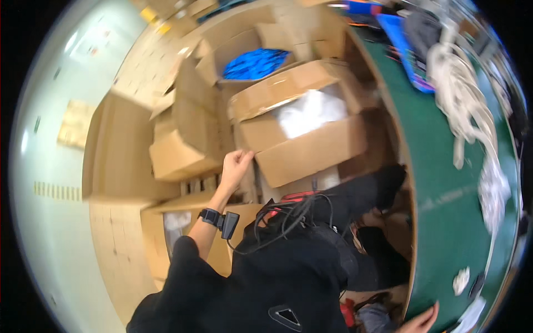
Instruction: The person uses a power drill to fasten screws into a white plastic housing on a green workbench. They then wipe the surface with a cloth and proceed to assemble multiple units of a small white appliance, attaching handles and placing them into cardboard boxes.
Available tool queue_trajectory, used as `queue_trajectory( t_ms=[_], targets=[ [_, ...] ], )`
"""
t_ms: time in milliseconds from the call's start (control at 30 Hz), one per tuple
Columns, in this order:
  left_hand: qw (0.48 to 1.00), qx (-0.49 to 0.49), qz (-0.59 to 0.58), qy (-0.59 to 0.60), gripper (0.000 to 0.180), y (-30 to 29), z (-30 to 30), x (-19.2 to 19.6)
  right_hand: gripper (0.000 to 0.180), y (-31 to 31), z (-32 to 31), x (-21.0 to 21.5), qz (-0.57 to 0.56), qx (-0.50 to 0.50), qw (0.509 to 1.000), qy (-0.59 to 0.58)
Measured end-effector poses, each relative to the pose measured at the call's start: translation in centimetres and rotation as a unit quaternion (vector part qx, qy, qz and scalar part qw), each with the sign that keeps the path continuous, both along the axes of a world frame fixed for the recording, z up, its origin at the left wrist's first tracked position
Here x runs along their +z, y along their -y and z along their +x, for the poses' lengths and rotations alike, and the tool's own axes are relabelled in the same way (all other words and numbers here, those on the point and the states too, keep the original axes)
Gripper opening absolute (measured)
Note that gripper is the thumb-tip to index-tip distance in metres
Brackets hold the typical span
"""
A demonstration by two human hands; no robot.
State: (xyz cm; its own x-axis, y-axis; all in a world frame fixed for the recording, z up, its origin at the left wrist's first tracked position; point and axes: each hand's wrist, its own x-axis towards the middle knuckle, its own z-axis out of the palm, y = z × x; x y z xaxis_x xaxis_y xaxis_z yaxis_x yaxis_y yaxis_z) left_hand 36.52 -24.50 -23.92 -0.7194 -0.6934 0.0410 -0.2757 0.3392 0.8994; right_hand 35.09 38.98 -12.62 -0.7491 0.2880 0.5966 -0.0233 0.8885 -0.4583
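Observation:
My left hand [237,165] reaches down with fingers curled against the near left corner of an open cardboard box [311,147] that holds white plastic-wrapped material [310,112]. A black band with a small device [218,218] sits on that wrist. My right hand [420,322] rests on the edge of the green table [452,188] at the lower right, fingers spread and holding nothing. My dark clothing and black cables [288,219] fill the lower middle.
Several open cardboard boxes crowd the floor: one with blue material [256,62] behind, a smaller one [180,147] to the left, another [177,222] near my elbow. White cords [461,94] and a blue tray [405,47] lie on the table.

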Motion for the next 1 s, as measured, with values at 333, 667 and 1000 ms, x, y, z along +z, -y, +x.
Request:
queue_trajectory(
  t_ms=[333, 667, 1000],
  targets=[
    [0.826, 0.189, -0.010, 0.530, 0.022, 13.6, 32.2, -10.9, 0.074, 17.0, -11.2, -17.3, -0.052, 0.413, 0.769, 0.485],
    [0.813, 0.210, 0.537, 0.077, 0.055, 3.9, 23.0, -21.6, 0.035, 11.6, -24.8, -33.0, 0.132, 0.300, 0.813, 0.482],
    [0.854, 0.264, 0.435, -0.106, 0.067, 9.1, 18.1, -20.9, 0.031, 17.7, -34.9, -17.2, 0.191, 0.281, 0.934, 0.111]
  ],
)
